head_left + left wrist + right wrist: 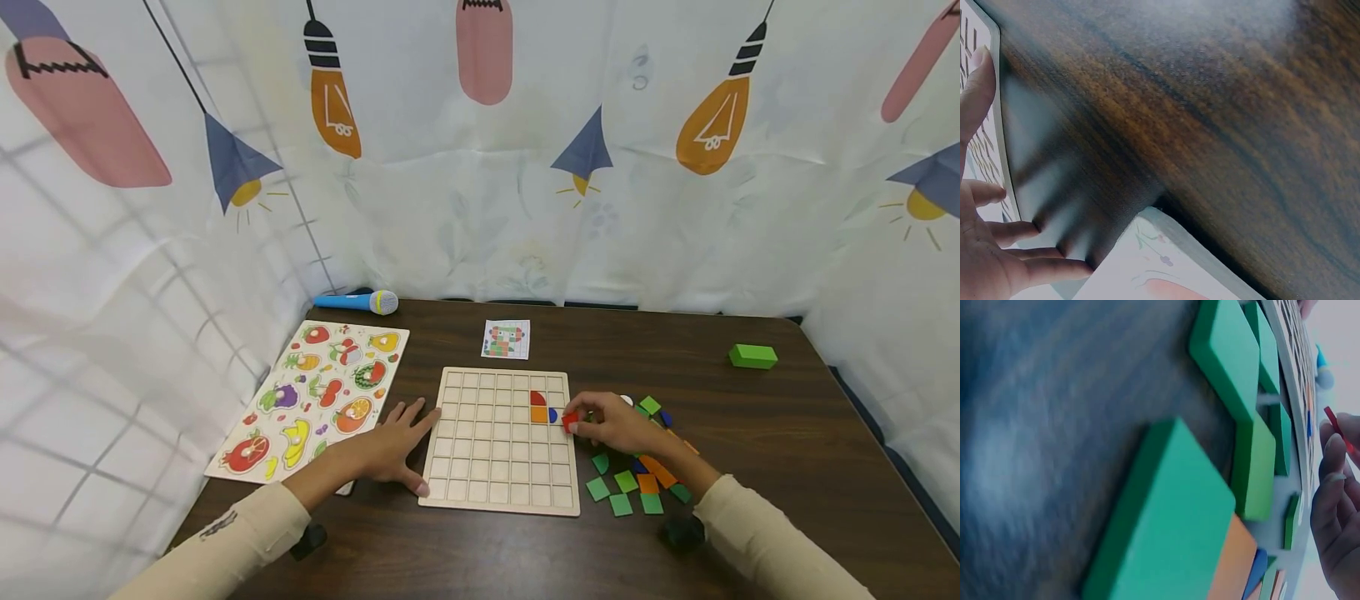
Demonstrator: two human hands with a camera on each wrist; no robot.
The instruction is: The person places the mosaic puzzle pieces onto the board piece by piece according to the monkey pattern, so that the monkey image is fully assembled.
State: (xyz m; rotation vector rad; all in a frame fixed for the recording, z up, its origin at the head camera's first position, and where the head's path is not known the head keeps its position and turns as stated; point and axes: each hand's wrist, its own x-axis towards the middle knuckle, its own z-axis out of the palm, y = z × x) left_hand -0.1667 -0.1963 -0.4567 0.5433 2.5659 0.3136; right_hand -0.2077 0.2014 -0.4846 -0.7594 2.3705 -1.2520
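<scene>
A pale wooden grid board (498, 467) lies on the dark table. In its upper right cells sit a red quarter-round tile (537, 398), an orange square tile (538, 414) and a blue rounded tile (552, 415). My right hand (611, 423) pinches a red tile (570, 421) between thumb and fingers at the board's right edge; the right wrist view shows this tile (1337, 428) edge-on. With fingers spread, my left hand (393, 446) rests at the board's left edge, its thumb by the lower left corner. The left wrist view shows the thumb (979, 87) on the rim.
Several loose tiles, among them a green one (621, 505), lie right of the board beneath my right forearm. A fruit picture board (337, 358) lies left, with a blue toy microphone (345, 302) behind it. A pattern card (506, 339) and a green block (753, 357) lie farther back.
</scene>
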